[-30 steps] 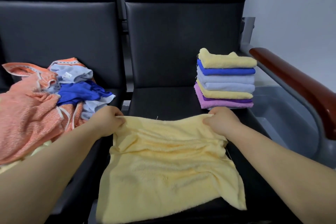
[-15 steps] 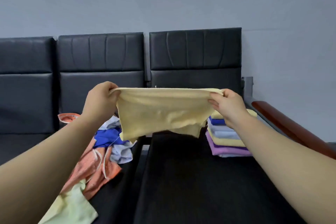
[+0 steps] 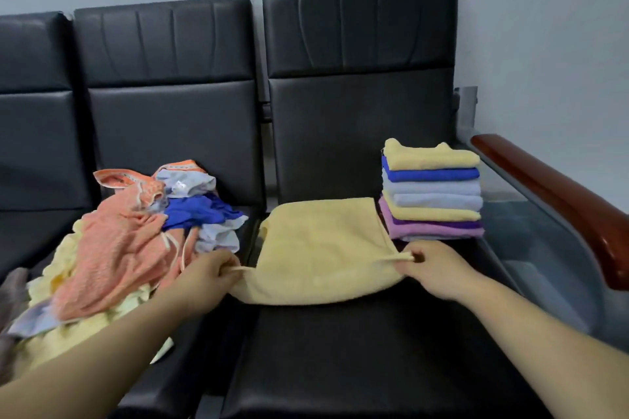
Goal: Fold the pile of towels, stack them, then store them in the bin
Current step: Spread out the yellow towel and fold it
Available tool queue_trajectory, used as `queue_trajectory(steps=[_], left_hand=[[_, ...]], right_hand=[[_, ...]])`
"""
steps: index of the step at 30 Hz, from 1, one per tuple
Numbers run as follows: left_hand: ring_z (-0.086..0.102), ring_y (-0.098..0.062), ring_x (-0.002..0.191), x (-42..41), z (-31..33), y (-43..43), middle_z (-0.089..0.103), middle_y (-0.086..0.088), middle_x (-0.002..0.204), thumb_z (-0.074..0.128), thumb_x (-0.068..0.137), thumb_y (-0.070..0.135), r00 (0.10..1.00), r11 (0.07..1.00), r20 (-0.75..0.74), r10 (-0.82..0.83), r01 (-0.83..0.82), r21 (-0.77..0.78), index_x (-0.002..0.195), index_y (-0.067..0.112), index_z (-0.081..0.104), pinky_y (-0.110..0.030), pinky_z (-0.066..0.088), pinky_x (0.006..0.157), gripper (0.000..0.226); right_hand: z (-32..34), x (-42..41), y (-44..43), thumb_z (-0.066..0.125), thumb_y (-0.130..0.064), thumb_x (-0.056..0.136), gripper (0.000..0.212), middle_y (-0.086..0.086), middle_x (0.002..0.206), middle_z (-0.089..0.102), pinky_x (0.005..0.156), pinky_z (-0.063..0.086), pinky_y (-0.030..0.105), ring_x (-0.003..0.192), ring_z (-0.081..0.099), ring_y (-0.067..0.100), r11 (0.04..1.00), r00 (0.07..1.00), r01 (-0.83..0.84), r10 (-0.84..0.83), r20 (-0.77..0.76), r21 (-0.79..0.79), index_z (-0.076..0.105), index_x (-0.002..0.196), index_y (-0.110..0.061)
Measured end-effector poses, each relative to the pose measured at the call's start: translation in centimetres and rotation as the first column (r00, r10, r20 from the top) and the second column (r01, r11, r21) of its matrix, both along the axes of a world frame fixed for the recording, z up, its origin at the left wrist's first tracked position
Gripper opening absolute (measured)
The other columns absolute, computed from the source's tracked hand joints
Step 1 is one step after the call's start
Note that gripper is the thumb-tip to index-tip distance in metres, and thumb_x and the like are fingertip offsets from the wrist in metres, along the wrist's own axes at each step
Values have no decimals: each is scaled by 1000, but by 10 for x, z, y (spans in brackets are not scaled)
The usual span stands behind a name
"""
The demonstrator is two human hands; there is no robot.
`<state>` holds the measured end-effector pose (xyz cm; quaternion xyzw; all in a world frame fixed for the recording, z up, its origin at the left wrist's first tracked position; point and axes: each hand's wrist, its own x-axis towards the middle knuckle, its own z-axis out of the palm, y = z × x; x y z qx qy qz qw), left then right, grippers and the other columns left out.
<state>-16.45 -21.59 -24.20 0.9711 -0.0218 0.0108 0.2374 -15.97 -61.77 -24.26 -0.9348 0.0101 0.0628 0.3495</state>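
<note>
- The yellow towel (image 3: 320, 245) lies spread on the right-hand seat (image 3: 357, 360), with its far edge close to the backrest and its near edge facing the person.
- The near edge runs left to right between the two hands and sags a little in the middle. Both of its corners are drawn out into taut points.
- The left hand (image 3: 209, 274) pinches the near-left corner, with its fingers curled shut round the cloth.
- The right hand (image 3: 439, 267) pinches the near-right corner the same way, thumb over curled fingers.
- All of the towel lies beyond the fingers, away from the person. Each hand is at its own corner, so neither is nearer the towel.
- It looks doubled already, though the layers cannot be told apart from here.
- Next, I judge, comes another fold. Either the held edge goes forward onto the far edge, or one corner crosses to meet the other.
- The stack (image 3: 432, 190) of folded towels stands just beside the towel's far-right corner, on the same seat. The right hand is the nearer one to it.
- The pile (image 3: 126, 248) of unfolded towels covers the next seat to the left, touching the left wrist. Much folding remains.
- A wooden armrest (image 3: 558, 201) bounds the right side. The grey shape below it (image 3: 537, 248) may be the bin, but I cannot be sure.
</note>
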Motion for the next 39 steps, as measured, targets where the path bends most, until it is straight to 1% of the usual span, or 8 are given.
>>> queue_trajectory(steps=[4, 8, 11, 17, 22, 29, 36, 39], left_hand=[[43, 19, 72, 10, 6, -8, 63, -4, 81, 62, 96, 9, 990, 952, 44, 134, -116, -283, 81, 6, 64, 5, 30, 65, 15], [52, -21, 93, 19, 9, 0, 60, -1, 73, 63, 82, 27, 977, 899, -15, 214, -203, -388, 72, 12, 64, -27, 44, 83, 18], [49, -16, 111, 17, 9, 6, 61, 6, 82, 58, 63, 35, 973, 878, -109, 202, -229, -421, 70, 18, 69, -34, 42, 87, 22], [41, -19, 69, -2, -2, 1, 45, -2, 66, 60, 66, 25, 952, 778, -305, 23, -209, -593, 69, 15, 57, -30, 32, 60, 11], [53, -21, 73, 0, -11, -8, 57, -5, 73, 52, 93, 15, 904, 608, -422, 68, -372, -701, 80, 14, 62, -35, 45, 67, 17], [55, -21, 74, -2, -15, -16, 57, -13, 83, 52, 94, 16, 879, 619, -475, 39, -394, -680, 88, 8, 63, -36, 43, 70, 15], [60, -25, 89, 16, -7, -28, 64, -15, 92, 54, 92, 19, 931, 720, -357, 75, -298, -626, 100, 4, 68, -37, 45, 78, 22], [50, -26, 86, 24, -5, -32, 54, -14, 88, 56, 82, 27, 943, 748, -305, 131, -296, -594, 91, 10, 60, -40, 39, 76, 20]], right_hand=[[3, 2, 11, 66, -39, 99, 27, -3, 78, 68, 68, 48, 35, 76, 62, 17, 996, 993, 8, -19, 118, 93, 65, 77, -23], [5, 7, 12, 59, -37, 101, 24, 2, 86, 67, 70, 49, 37, 82, 63, 21, 997, 993, 23, -32, 114, 78, 63, 83, -21], [9, 7, 11, 59, -31, 97, 17, 4, 92, 68, 73, 48, 38, 86, 62, 22, 999, 996, -1, -4, -91, -45, 65, 86, -19], [9, -1, 23, 60, -25, 98, 8, 3, 102, 64, 75, 44, 33, 91, 57, 17, 987, 978, 90, -62, -200, 136, 66, 97, -19], [-22, 0, 34, 55, -51, 93, 71, -5, 156, 48, 113, 42, 41, 137, 49, 20, 988, 962, 53, -12, -273, 144, 40, 158, -28], [-12, -21, 9, 62, -38, 94, 22, 5, 109, 67, 80, 48, 33, 94, 60, 19, 995, 900, -68, 30, -436, -72, 66, 102, -18], [-9, -20, -1, 57, -34, 98, 33, -1, 119, 66, 86, 50, 34, 106, 62, 18, 999, 953, 47, -48, -298, -11, 64, 128, -21], [-3, -10, 2, 51, -24, 102, 14, 5, 100, 64, 69, 42, 33, 87, 57, 19, 988, 976, 132, -117, -183, 75, 63, 100, -18]])
